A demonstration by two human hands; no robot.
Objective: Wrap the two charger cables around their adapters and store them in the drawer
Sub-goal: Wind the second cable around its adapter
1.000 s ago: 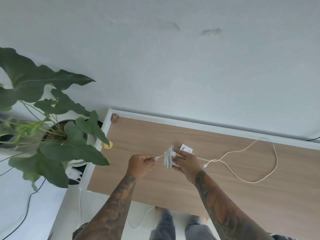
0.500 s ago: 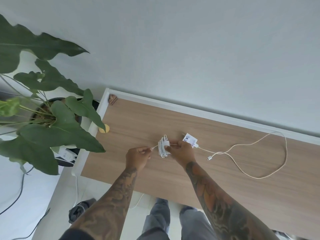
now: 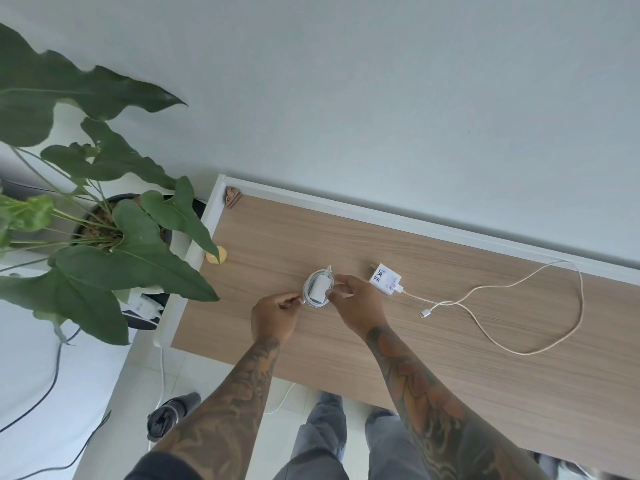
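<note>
White wrapped adapter (image 3: 319,289) pinched between both hands' fingers (image 3: 341,284).

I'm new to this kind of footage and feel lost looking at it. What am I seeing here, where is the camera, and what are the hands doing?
There is no machine: a person wears a wide-angle camera on the head, looking down at their own two bare hands over a wooden desk. The right hand holds a small white adapter with its cable coiled around it. The left hand pinches the cable's free end beside the coil. Further right on the desk lies a second white adapter, its cream cable lying loose in a big loop. A potted plant stands off the desk's left end. No drawer shows in this picture.
</note>
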